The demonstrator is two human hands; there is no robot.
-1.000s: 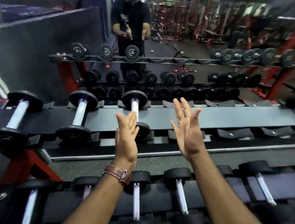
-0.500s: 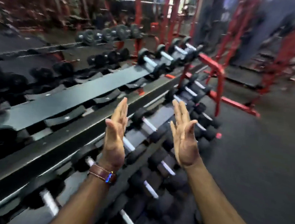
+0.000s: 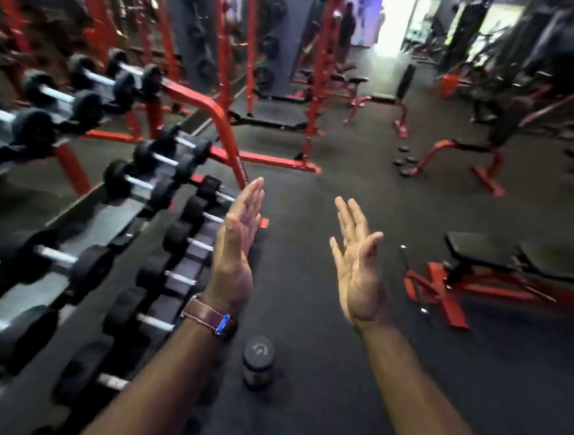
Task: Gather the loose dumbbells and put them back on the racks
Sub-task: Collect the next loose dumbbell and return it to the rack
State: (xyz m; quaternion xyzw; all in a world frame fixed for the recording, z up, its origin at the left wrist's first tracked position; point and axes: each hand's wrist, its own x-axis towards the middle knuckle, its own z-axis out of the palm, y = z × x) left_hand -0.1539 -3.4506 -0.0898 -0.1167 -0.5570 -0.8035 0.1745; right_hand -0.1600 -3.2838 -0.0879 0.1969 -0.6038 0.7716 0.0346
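Here, the dark rubber floor (image 3: 314, 199) is taking up most of the view, with the red-framed dumbbell rack (image 3: 218, 115) running along its left side in tiers. The rack is holding many black-headed, chrome-handled dumbbells; about six are showing on its nearest tier, though blur is making an exact count hard. Two red-legged benches are standing on the right, the nearer bench (image 3: 502, 261) low and flat, the farther bench (image 3: 462, 148) beyond it. Both forearms are reaching forward over the floor. The left hand (image 3: 235, 247) is wearing a brown-strapped watch (image 3: 210, 317), its fingers straight and together, palm facing inward, gripping nothing. The right hand (image 3: 357, 267) is facing it, fingers slightly spread, also holding nothing and touching nothing. One loose dumbbell (image 3: 258, 361) is lying on the floor just beside the rack, below the left wrist, its round dark end facing up. Several small dark weights (image 3: 405, 161) are lying by the farther bench.
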